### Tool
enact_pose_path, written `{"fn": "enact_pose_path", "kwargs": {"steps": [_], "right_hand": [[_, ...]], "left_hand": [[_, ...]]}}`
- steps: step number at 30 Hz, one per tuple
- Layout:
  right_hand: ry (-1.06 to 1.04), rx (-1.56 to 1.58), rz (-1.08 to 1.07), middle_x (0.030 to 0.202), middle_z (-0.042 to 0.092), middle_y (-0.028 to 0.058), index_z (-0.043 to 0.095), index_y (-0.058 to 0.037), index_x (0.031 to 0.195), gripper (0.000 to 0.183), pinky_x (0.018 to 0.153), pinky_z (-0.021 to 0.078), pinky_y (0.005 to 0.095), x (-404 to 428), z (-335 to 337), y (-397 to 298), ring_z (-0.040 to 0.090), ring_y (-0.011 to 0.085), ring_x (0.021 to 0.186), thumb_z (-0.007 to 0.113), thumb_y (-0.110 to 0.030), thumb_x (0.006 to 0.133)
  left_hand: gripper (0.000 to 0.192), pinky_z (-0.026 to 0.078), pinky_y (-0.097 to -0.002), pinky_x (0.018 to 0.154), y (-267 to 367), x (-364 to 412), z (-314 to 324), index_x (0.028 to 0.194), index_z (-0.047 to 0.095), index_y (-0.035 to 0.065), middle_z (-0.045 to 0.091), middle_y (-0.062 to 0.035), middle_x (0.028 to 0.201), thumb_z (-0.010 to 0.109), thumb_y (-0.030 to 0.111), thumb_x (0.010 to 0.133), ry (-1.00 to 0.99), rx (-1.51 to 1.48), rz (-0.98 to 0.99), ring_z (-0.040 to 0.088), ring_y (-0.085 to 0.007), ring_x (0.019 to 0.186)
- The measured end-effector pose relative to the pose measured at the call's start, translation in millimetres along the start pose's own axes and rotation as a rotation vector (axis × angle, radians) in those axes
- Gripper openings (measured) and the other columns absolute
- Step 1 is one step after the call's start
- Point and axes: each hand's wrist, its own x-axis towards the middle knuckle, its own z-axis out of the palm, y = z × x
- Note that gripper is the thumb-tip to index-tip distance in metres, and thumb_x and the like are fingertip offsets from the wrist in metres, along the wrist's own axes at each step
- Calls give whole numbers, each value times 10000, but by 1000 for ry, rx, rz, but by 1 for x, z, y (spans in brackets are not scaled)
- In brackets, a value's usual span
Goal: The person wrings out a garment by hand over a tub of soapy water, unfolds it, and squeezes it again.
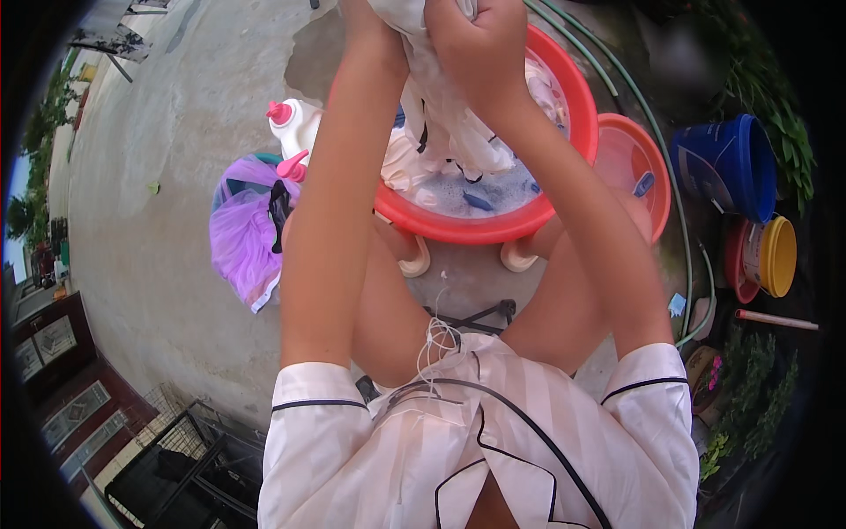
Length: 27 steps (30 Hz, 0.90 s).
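A wet white garment with black trim [439, 109] hangs bunched above a round red plastic tub [462, 229]. My right hand [479, 49] is closed in a fist around its upper part. On the garment's other side is my left hand [373, 26], cut off by the top edge; the cloth runs into its grasp, but the fingers are out of view. The garment's lower end reaches down to the sudsy water [449, 198]. Pale cloth [402, 159] and a small dark blue piece [477, 202] lie in the tub.
Left of the tub stand a white bottle with a pink cap [297, 125] and a basin with purple mesh fabric [244, 218]. At right are a pink basin [628, 149], a green hose [651, 125], a blue bucket [757, 168] and a yellow bucket [778, 256].
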Motion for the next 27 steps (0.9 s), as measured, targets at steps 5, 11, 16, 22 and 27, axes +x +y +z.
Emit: {"fn": "enact_pose_path", "kwargs": {"steps": [5,11,16,22,27], "right_hand": [[-132,-45,-29,743,652,241,650,87,849,170,610,486,379,-5,5,-4,662,340,658,591,-67,890],[-99,-33,365,657,614,124,638,67,806,199,567,434,359,15,-30,39,556,166,598,573,-85,917],[60,92,247,649,607,121,637,66,809,172,571,436,353,14,-17,11,554,173,595,572,-60,907],[-98,-64,-107,741,638,251,639,91,861,140,622,476,397,-7,5,-7,632,385,658,602,-43,872],[3,-39,60,733,659,210,641,88,875,187,633,470,380,8,-9,12,606,281,633,587,-86,915]], "left_hand": [[315,439,-305,629,-14,23,-11,979,704,36,633,-5,838,554,311,1014,-128,-84,99,559,-109,724],[311,467,-324,648,-28,4,13,926,692,42,635,-10,834,543,302,1010,-286,-135,136,558,-127,718],[302,484,-336,676,-26,5,10,923,684,39,648,-27,830,542,293,1006,-313,-49,111,563,-139,721],[305,483,-341,673,-24,37,-13,930,686,38,656,-35,837,539,293,1008,-415,-564,-158,563,-138,722],[344,471,-341,664,-22,13,5,929,685,52,648,-34,857,531,344,1027,-143,192,195,557,-133,722]]}}
